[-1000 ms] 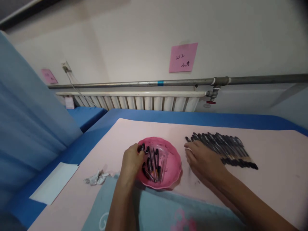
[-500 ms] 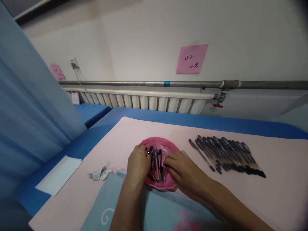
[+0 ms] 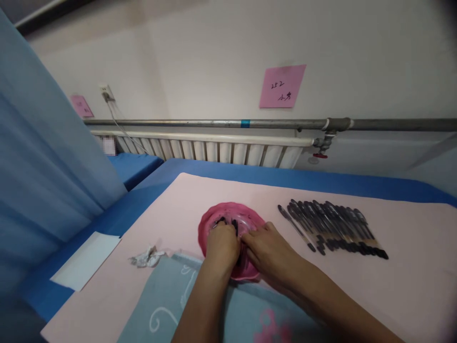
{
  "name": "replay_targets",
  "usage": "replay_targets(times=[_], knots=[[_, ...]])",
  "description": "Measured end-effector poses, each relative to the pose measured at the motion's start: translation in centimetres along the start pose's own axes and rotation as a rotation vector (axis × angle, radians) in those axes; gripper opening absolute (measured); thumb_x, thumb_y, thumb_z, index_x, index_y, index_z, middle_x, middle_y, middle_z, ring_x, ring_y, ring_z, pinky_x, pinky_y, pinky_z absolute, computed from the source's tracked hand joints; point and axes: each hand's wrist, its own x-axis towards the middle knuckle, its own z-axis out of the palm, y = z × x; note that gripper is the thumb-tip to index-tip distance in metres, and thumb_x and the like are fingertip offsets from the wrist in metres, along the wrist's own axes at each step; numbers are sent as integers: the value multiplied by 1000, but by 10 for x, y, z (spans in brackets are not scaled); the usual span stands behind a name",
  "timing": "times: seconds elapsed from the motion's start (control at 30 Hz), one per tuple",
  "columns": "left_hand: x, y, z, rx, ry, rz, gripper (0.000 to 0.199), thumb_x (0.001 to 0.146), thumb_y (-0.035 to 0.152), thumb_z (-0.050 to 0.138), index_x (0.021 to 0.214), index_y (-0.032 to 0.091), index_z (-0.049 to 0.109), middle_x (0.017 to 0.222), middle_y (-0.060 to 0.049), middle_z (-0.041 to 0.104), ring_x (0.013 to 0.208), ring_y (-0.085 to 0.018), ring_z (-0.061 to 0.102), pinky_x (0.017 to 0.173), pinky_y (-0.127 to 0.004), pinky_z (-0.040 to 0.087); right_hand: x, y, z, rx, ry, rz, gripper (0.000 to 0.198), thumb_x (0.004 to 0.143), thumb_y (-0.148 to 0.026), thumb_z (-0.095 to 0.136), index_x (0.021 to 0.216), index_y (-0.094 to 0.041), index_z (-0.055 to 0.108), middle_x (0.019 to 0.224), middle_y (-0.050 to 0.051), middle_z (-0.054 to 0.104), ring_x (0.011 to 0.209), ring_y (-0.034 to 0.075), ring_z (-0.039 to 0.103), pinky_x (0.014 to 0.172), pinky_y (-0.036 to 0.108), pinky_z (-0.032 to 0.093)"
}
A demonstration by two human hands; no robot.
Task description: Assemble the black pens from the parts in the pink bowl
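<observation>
A round pink bowl (image 3: 203,227) holds several dark pens or pen parts (image 3: 234,224). My left hand (image 3: 223,244) reaches into it, over the pens, with its fingers bent down and mostly hidden under the hand. At the bowl's right side, my right hand (image 3: 266,245) has its fingers curled together, their tips close to the left hand. Whatever lies between those tips is hidden. To the right, capped dark pens (image 3: 330,224) lie side by side in a slanted row on the pink sheet (image 3: 417,247).
A crumpled white tissue (image 3: 147,257) and a white paper (image 3: 85,261) lie to the left. Teal cloth (image 3: 167,286) with a printed pattern is under my forearms. A blue curtain (image 3: 46,124) hangs at left; a radiator (image 3: 214,150) and pipe (image 3: 185,123) run behind.
My left hand has moved right from the bowl's left side to over the pens, covering most of them. The right hand has stayed nearly in place. The view has shifted slightly.
</observation>
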Motion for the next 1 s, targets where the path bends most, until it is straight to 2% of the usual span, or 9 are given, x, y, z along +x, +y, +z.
replay_targets(times=[0.13, 0.27, 0.47, 0.77, 0.9, 1.0], knots=[[3, 1, 5, -59, 67, -36, 27, 71, 16, 52, 88, 6, 70, 92, -25, 66, 88, -33, 61, 76, -36, 43, 2, -3, -3, -8, -45, 18, 22, 85, -21, 41, 82, -16, 62, 79, 9, 68, 74, 22, 59, 73, 36, 30], [3, -6, 4, -90, 96, -76, 21, 68, 15, 53, 75, 10, 71, 80, -23, 68, 78, -32, 63, 68, -35, 43, 3, -5, -3, 28, -25, 50, 18, 82, -19, 45, 82, -17, 63, 78, 8, 68, 74, 22, 59, 73, 36, 30], [2, -29, -7, -354, 277, -107, 16, 68, 19, 50, 62, 19, 64, 61, -7, 63, 59, -20, 56, 58, -29, 37, 5, -8, -3, 107, -3, 104, 18, 79, -16, 44, 80, -19, 62, 75, 6, 68, 72, 22, 60, 70, 36, 33], [1, -41, -4, -968, 144, -127, 18, 71, 34, 53, 67, 18, 59, 51, 4, 49, 46, -10, 43, 43, -20, 31, 12, -7, 4, 139, -19, 146, 18, 74, -18, 46, 83, -17, 63, 85, 9, 69, 80, 26, 61, 75, 39, 38], [-3, -39, -8, -1117, 88, -120, 17, 69, 33, 56, 63, 17, 55, 50, 5, 47, 44, -7, 41, 42, -19, 31, 11, -5, 9, 201, 38, 133, 22, 72, -15, 46, 85, -19, 63, 86, 7, 69, 82, 26, 61, 76, 40, 38], [-4, -38, -12, -1164, 94, -145, 16, 68, 30, 56, 62, 16, 54, 49, 6, 46, 42, -7, 40, 41, -18, 30, 12, -2, 11, 338, 137, 124, 21, 69, -12, 45, 82, -19, 61, 83, 6, 67, 79, 23, 60, 70, 37, 41]])
